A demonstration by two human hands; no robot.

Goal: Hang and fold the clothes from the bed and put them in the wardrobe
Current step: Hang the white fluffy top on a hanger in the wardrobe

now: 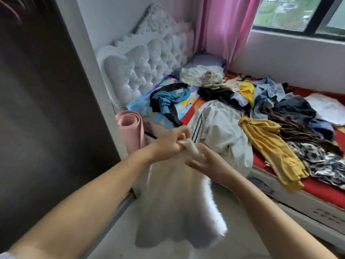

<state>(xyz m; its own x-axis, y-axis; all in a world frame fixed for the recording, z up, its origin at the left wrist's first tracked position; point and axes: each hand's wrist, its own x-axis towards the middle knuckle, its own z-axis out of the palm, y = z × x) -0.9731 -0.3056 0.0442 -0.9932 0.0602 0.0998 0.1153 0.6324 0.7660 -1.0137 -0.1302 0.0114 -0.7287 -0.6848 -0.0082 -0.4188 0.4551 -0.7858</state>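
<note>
Both hands gather the white garment at its top edge.
My left hand and right hand have fingers clenched on thin, limp, light cloth; best held by the top corners.

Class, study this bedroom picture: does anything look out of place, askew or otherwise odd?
Yes. The clothes lie in loose crumpled heaps on the bed, unfolded. A yellow garment hangs over the bed's edge. Both hands, left and right, grip a white garment hanging down over the floor.

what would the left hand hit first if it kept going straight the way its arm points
Probably the cream striped garment heaped on the bed edge just beyond the left hand, which grips the white cloth. Depth is unclear.
</note>
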